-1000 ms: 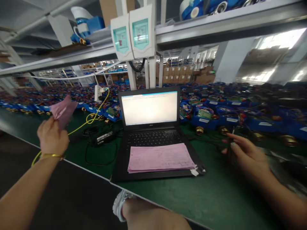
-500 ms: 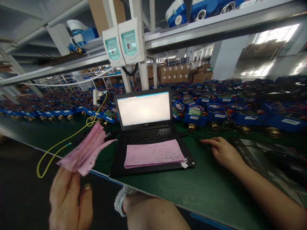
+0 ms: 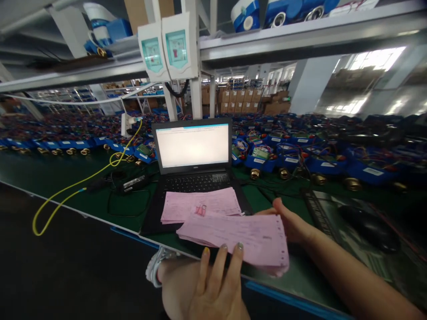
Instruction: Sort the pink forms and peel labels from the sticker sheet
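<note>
While flat above the laptop (image 3: pixel 187 178), pink forms (image 3: pixel 240 238) in both hands' closed grip.

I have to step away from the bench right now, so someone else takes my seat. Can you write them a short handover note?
Left hand: fingers under the near edge of a pink slip stack, held over the table edge.
Right hand: grips the stack's far right side.
A second pink stack lies on the open laptop, screen lit.
Done: loose slips gathered into both hands.
Left: the held stack is not yet set down.
</note>
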A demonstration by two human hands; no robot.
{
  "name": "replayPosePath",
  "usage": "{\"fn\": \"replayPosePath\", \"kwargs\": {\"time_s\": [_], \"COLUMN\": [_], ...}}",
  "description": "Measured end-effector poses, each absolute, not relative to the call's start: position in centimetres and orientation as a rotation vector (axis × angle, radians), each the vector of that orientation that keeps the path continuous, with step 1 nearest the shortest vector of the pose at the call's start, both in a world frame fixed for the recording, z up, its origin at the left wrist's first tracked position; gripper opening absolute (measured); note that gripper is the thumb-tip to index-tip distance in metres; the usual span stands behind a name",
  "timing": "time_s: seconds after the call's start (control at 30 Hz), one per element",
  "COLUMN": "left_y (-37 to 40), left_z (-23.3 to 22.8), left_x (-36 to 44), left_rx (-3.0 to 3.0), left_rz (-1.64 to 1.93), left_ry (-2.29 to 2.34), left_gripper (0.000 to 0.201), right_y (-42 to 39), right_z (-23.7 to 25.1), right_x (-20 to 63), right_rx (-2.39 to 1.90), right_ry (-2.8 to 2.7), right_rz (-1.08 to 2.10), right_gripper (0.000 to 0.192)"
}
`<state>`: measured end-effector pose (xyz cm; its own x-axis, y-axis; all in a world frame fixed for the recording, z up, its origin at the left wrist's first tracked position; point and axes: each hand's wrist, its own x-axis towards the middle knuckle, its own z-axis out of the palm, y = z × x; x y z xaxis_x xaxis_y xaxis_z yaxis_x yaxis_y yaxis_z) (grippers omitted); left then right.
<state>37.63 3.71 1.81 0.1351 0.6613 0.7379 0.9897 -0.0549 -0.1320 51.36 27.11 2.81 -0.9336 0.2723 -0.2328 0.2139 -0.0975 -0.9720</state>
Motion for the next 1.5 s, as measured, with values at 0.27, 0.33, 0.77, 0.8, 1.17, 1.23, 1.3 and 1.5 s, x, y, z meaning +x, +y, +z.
{"fn": "replayPosePath", "kwargs": {"time_s": [0.27, 0.33, 0.77, 0.8, 1.17, 1.23, 1.3, 1.5], "left_y": [4.1, 3.7, 2.0, 2.0, 3.0, 3.0, 2.8, 2.3], "left_z": [4.0, 4.8, 4.0, 3.9, 2.9, 2.9, 2.9, 3.2], "left_x": [36.8, 35.3, 29.3, 29.5, 29.4, 29.4, 29.4, 29.4], "left_rx": [-2.233, -2.184, -2.052, -2.055, -1.596, -1.556, -1.579, -1.909], "left_rz": [-0.553, -0.589, -0.673, -0.703, -1.117, -1.208, -1.207, -1.092], "left_ry": [-1.628, -1.723, -1.742, -1.747, -2.320, -2.366, -2.353, -2.198], "left_gripper": [0.032, 0.035, 0.024, 0.022, 0.006, 0.005, 0.005, 0.022], "right_y": [28.5, 28.5, 29.2, 29.3, 30.8, 30.8, 30.7, 30.2], "right_z": [3.4, 3.1, 3.8, 3.9, 2.3, 2.2, 2.5, 3.5], "right_x": [51.9, 51.7, 52.7, 52.8, 53.5, 53.5, 53.4, 53.0], "right_rx": [-0.562, -0.591, -0.576, -0.581, -0.832, -0.849, -0.855, -0.760], "right_ry": [-2.340, -2.346, -2.457, -2.473, -2.156, -2.133, -2.143, -2.295], "right_rz": [2.102, 2.011, 2.031, 2.035, 2.136, 2.168, 2.163, 2.061], "right_gripper": [0.055, 0.045, 0.046, 0.047, 0.079, 0.085, 0.081, 0.052]}}
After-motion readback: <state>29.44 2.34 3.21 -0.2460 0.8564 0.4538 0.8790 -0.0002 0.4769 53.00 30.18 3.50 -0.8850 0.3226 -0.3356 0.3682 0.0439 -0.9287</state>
